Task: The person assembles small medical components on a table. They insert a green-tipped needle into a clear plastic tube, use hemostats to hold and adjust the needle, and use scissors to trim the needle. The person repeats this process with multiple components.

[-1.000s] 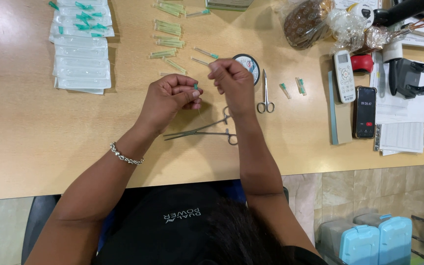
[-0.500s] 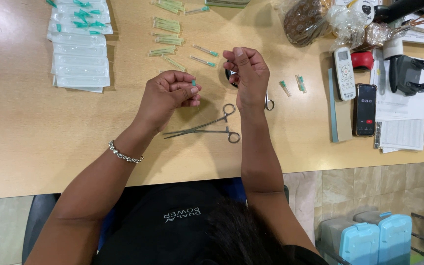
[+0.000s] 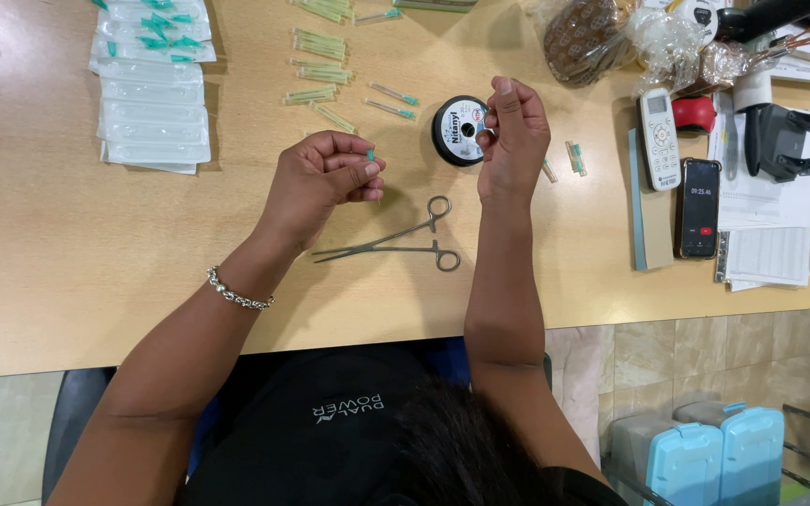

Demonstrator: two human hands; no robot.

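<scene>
Two bare hands work above a light wooden table [image 3: 67, 281], seen from a head-worn camera looking straight down. The left hand [image 3: 321, 178], a beaded metal bracelet [image 3: 236, 295] on its wrist, is curled nearly closed, thumb and fingertips pinching a small green-hubbed needle piece [image 3: 370, 156] just above the tabletop. The right hand [image 3: 515, 136] is raised a little farther back, its fingers drawn together in a pinch right beside a black round spool [image 3: 458, 130] that lies flat on the table; whatever fine thing it grips is too thin to make out. Between and slightly nearer the person than both hands lies a pair of steel forceps [image 3: 396, 245], handles toward the right, touched by neither hand. Toward the far left stand stacks of clear sealed packets [image 3: 147, 112], with loose capped needles [image 3: 316, 70] scattered beside them. Two more small green pieces [image 3: 574, 156] rest just right of the right hand. Well to the right sit a white remote control [image 3: 660, 139] and a dark phone [image 3: 700, 206] among papers.
</scene>
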